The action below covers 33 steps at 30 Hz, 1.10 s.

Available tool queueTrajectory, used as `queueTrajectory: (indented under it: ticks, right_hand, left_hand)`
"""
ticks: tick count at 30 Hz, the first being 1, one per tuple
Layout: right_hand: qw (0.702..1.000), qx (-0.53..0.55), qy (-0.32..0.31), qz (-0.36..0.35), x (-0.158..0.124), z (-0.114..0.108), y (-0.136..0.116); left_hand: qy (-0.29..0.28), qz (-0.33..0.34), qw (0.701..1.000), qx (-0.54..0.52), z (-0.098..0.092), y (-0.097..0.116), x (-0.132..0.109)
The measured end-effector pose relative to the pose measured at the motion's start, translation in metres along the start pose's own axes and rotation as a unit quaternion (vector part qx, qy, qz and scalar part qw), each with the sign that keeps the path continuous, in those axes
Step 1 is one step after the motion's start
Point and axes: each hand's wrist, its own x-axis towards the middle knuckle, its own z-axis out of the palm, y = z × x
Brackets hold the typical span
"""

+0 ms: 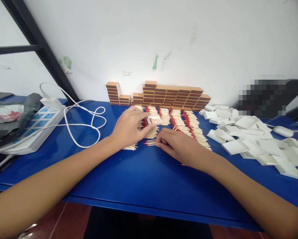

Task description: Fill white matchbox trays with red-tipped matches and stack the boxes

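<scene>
Between the thumb and fingers of my left hand (131, 127) is a small white matchbox tray (154, 119), tilted above the rows of matches. My right hand (177, 142) is closed, its fingertips low at the near edge of the rows. A few red-headed matches (150, 142) lie right at those fingertips; whether any are gripped is hidden by the curled fingers. Several columns of loose matches (178, 119) with red heads spread behind and beside both hands, partly covered by them.
Brown matchbox sleeves (172, 95) are stacked along the wall. White empty trays (253, 132) lie heaped at the right, by a white cable with a plug-like end (283, 131). On the left are a power strip (39, 127) and a looped white cable (99, 124). The blue table (129, 186) ends in front.
</scene>
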Motion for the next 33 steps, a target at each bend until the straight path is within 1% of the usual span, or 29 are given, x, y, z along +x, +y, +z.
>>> queueTrajectory:
  ticks: [3,14,20,24,28,33]
  right_hand:
    - [1.000,0.005,-0.009,0.000,0.000,-0.003,-0.002]
    - [1.000,0.008,0.010,-0.010,-0.001,-0.001,-0.003]
    - [1.000,0.012,-0.007,0.002,-0.001,-0.001,-0.004]
    - [1.000,0.012,-0.012,0.000,-0.001,0.001,-0.002]
    - [1.000,0.015,0.011,-0.009,-0.002,-0.002,0.001]
    - [0.997,0.001,0.079,-0.023,-0.002,-0.014,0.007]
  left_hand:
    - [0.001,0.005,1.000,0.001,0.000,0.000,0.000]
    - [-0.003,-0.001,1.000,0.000,0.000,0.000,0.000]
    - [-0.005,0.005,1.000,0.000,0.000,0.001,0.000]
    - [-0.017,0.000,1.000,0.002,0.000,0.000,0.000]
    - [-0.015,0.001,1.000,0.006,0.000,0.000,0.001]
    - [-0.028,0.004,1.000,0.005,0.000,-0.002,0.001]
